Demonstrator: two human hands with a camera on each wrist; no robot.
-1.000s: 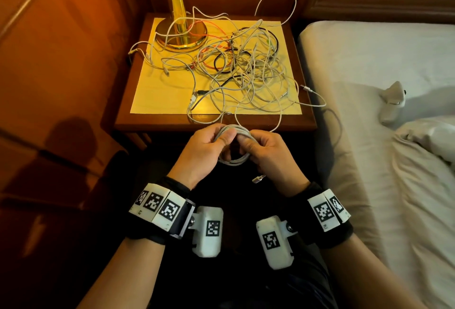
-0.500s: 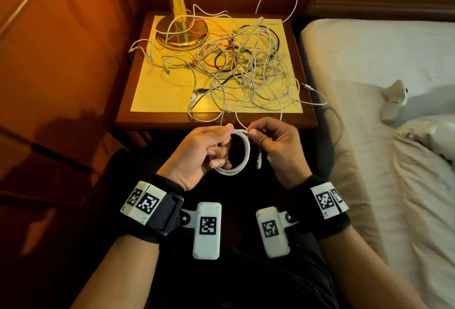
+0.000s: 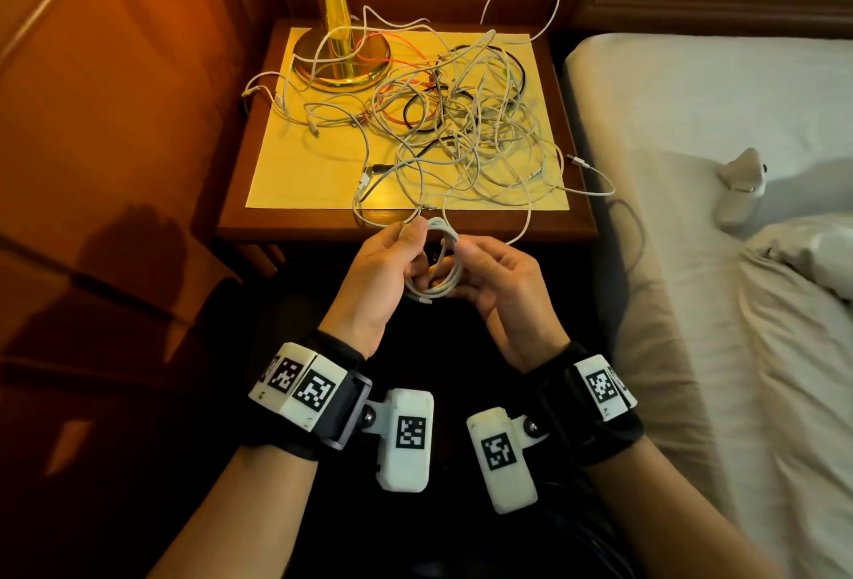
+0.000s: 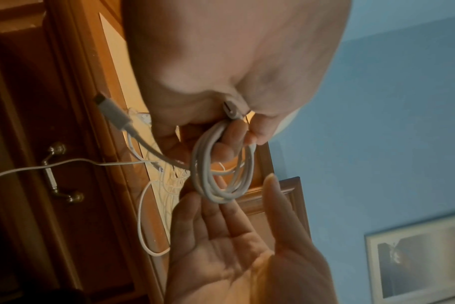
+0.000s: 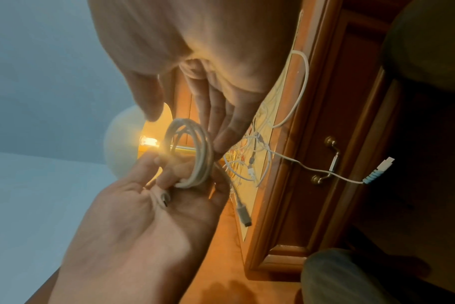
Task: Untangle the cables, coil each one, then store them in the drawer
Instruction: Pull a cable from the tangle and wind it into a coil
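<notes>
The coiled white cable [image 3: 436,262] hangs between our hands, just in front of the surface [image 3: 406,220]. Our left hand [image 3: 383,276] pinches its loops; our right hand [image 3: 501,276] lies flat-fingered against them. It looks light, limp and springy: we should grip across all loops together.

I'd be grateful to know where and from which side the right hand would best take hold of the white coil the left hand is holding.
Probably the free arc of the coiled white cable, opposite where the left hand pinches it. Come from the right with the right hand, fingers through the opening: the loops lie bunched there, so one pinch holds them all.
</notes>
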